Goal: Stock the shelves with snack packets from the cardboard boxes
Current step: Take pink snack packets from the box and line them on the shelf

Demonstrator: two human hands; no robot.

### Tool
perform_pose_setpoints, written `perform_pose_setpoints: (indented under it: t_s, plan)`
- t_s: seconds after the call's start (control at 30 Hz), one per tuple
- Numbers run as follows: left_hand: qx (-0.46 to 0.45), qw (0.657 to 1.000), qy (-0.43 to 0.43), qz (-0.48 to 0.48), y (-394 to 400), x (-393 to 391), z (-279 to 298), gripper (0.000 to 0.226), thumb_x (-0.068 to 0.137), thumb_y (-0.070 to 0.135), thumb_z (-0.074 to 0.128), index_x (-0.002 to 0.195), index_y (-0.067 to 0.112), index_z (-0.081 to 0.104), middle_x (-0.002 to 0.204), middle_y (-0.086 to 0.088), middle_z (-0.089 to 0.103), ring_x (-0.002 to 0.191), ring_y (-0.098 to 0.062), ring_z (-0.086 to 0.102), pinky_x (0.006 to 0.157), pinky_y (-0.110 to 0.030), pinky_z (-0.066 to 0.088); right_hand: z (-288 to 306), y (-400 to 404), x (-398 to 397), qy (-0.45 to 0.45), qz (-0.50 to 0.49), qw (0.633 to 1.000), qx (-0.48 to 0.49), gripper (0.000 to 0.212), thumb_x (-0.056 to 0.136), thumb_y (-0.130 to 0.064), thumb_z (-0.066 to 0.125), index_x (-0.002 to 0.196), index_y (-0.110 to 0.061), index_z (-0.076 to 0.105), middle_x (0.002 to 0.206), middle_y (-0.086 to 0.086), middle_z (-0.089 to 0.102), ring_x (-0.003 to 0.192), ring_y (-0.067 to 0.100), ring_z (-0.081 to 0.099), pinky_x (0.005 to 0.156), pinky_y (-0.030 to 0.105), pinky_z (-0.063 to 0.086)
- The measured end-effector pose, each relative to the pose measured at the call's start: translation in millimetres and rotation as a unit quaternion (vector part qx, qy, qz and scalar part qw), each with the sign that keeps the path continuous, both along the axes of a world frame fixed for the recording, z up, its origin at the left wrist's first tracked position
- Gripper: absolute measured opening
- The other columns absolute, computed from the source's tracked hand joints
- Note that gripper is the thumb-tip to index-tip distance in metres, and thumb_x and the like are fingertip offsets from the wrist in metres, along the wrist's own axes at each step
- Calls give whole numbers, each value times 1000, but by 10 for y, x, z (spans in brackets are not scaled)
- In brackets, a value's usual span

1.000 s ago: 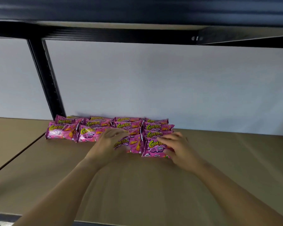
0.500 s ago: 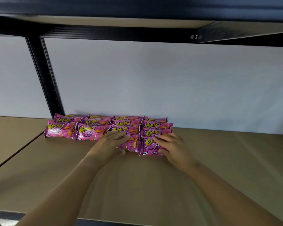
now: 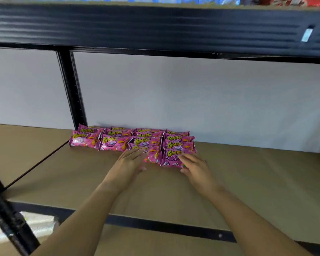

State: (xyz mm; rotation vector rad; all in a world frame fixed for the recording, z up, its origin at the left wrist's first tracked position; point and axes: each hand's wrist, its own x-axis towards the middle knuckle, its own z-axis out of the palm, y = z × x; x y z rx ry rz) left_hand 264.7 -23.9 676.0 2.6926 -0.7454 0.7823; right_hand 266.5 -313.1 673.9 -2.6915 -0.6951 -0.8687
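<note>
Room: brown shelf board lies bare toward the right of the frame, black front edge low, black upright upper left | Packets: pink snack packets overlap in rows against the white back wall, centre | Hands: left hand and right hand flat, fingers straight, touching the front packets, gripping nothing.

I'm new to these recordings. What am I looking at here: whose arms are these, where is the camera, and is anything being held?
No machine here: a person wears a camera on the head, looking forward and down into a shelving unit. The two bare arms are theirs. On the brown shelf board lie rows of pink snack packets against the white back wall. The left hand and right hand reach to the front packets with fairly straight fingers, touching or nearly touching their near edges. Nothing is gripped or lifted.
</note>
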Motion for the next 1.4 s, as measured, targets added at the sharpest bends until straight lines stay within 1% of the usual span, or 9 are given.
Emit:
perform_pose_setpoints:
  t_s: [0.13, 0.27, 0.47, 0.63, 0.77, 0.9, 1.13, 1.3, 1.4]
  plan:
    - [-41, 999, 5, 22, 0, -459, -3, 44, 83, 26, 79, 124, 14, 68, 124, -5, 67, 116, -30, 60, 95, -47, 52, -31, 10, -478, 63, 42, 995, 62, 36, 89, -14, 70, 124, -6, 66, 119, 9, 66, 108, 32, 62, 94, 40, 51]
    - [-55, 998, -25, 11, -31, -1009, -28, 33, 96, 37, 54, 110, 13, 71, 108, -2, 68, 96, -28, 60, 80, -44, 52, -33, 83, -1090, 60, 62, 991, 101, 27, 95, -23, 64, 118, -10, 69, 105, 2, 63, 94, 21, 61, 82, 34, 51]
    - [-125, 990, -57, 15, -177, -1876, -529, 19, 94, 24, 64, 107, 11, 69, 96, 2, 63, 86, -22, 58, 79, -36, 49, -484, 459, -1837, 73, 141, 978, 132, 20, 92, -22, 64, 106, -9, 71, 93, 1, 62, 87, 20, 59, 77, 30, 47]
    - [-153, 985, 54, 51, -60, -2283, -1873, 20, 91, 24, 70, 106, 11, 70, 95, 0, 65, 87, -23, 60, 75, -38, 50, -1598, 545, -2075, 162, 161, 969, 98, 23, 90, -19, 68, 112, -9, 70, 98, 2, 63, 93, 20, 59, 81, 30, 48]
    - [-156, 971, 165, 80, 60, -2550, -3203, 21, 87, 21, 72, 107, 13, 71, 102, -1, 68, 97, -22, 62, 81, -28, 46, -2795, 589, -2156, 255, 137, 954, 78, 26, 88, -22, 71, 111, -11, 71, 99, 4, 66, 96, 24, 61, 84, 30, 45]
    - [-173, 933, 283, 139, 242, -2855, -4530, 21, 85, 15, 71, 106, 14, 69, 105, -3, 68, 96, -24, 62, 78, -34, 51, -4053, 670, -2247, 341, 116, 931, 49, 29, 86, -25, 74, 112, -12, 72, 101, 5, 68, 95, 26, 63, 83, 35, 50]
    - [-124, 859, 421, 263, 533, -3205, -6421, 24, 81, 29, 74, 102, 23, 66, 86, 5, 60, 83, -22, 65, 62, -25, 36, -6059, 923, -2405, 477, 113, 872, -6, 36, 88, -30, 71, 121, -16, 68, 112, 4, 66, 106, 21, 61, 93, 31, 45]
    - [-146, 811, 471, 315, 600, -3272, -7377, 58, 78, 18, 80, 132, 11, 60, 121, -12, 67, 111, -32, 63, 91, -34, 49, -7230, 1052, -2598, 542, 95, 834, -44, 44, 86, -37, 73, 126, -19, 66, 121, 6, 64, 114, 22, 58, 97, 33, 46]
    - [-128, 809, 478, 316, 576, -3286, -7773, 54, 79, 15, 77, 130, 10, 59, 121, -14, 65, 112, -34, 61, 95, -38, 48, -7759, 1104, -2780, 579, 59, 810, -69, 64, 78, -53, 75, 130, -17, 62, 124, 8, 62, 118, 24, 55, 98, 35, 46]
